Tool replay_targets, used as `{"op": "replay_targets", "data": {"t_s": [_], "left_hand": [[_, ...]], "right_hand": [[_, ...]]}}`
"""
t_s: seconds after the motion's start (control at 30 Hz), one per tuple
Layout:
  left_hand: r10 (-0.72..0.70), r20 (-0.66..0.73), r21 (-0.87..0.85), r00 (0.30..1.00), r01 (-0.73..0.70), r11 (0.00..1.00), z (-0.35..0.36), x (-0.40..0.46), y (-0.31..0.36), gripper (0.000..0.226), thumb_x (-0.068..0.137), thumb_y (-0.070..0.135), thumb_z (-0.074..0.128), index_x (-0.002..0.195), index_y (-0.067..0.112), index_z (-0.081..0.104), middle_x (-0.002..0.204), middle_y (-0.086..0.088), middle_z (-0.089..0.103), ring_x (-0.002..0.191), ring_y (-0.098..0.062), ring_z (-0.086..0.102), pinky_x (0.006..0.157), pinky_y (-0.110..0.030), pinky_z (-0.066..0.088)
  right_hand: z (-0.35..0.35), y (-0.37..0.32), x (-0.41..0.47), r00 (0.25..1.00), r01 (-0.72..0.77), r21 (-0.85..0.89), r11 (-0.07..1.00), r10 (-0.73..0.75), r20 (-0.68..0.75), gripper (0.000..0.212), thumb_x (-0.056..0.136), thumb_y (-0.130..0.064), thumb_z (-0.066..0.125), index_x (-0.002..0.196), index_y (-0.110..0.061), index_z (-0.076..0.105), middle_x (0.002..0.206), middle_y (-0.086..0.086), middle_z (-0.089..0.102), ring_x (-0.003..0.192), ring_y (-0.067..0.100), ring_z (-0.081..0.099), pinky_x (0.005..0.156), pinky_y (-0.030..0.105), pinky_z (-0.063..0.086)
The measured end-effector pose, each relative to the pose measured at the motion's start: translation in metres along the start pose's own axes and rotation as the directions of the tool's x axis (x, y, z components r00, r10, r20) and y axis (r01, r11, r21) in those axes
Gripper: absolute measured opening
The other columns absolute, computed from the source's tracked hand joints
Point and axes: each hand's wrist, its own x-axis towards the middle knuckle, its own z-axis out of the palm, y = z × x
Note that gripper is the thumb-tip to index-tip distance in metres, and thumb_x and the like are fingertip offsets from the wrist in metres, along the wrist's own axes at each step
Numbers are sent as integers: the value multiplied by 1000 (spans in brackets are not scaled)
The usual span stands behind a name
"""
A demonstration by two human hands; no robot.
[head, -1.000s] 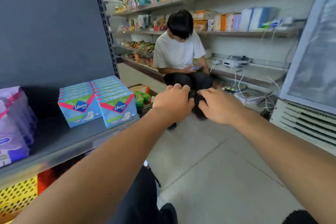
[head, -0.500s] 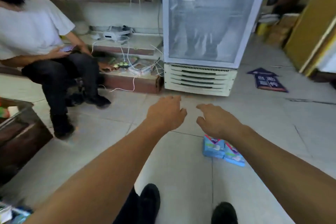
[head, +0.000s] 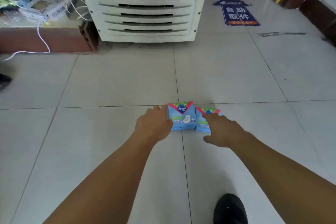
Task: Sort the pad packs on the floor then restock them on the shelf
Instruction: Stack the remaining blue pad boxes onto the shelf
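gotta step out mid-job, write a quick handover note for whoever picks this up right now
Left hand: touches the left side of the left pad pack, grip unclear.
Right hand: fingers spread over the right pad pack, not gripping.
Both packs stand side by side on the floor in front of the fridge.
Done: neither lifted yet.
Left: gather both, carry to the shelf, out of view.

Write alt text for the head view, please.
Two hands reach down to two blue pad packs on a tiled floor: the left hand touches the left pack, the right hand covers the right pack. A white fridge stands behind.
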Motion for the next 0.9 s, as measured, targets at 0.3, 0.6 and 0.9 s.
{"op": "replay_targets", "data": {"t_s": [0.3,0.6,0.9], "left_hand": [[-37,104,-91,994,46,995,64,84,-29,48,97,35,45,142,21,35,136,-6,43,122,-26,46,89,-39,43],[-112,185,-134,976,138,981,70,82,-51,56,97,38,46,145,17,29,139,-9,40,125,-29,46,99,-44,43],[-100,-44,-745,994,34,666,-34,-12,-50,48,90,45,63,127,18,50,115,1,65,96,-11,65,74,-24,53]], "right_hand": [[52,-23,154,985,153,-213,965,-165,-41,123,72,-55,74,152,-29,-16,161,7,-21,148,31,-16,115,57,13],[55,-29,156,962,232,-271,934,-262,-77,118,70,-55,72,153,-31,-9,153,13,13,143,32,9,112,66,11],[-58,-81,22,798,468,-250,848,-527,-293,120,66,-61,70,154,-31,-7,149,10,14,139,29,12,117,39,15]]}}
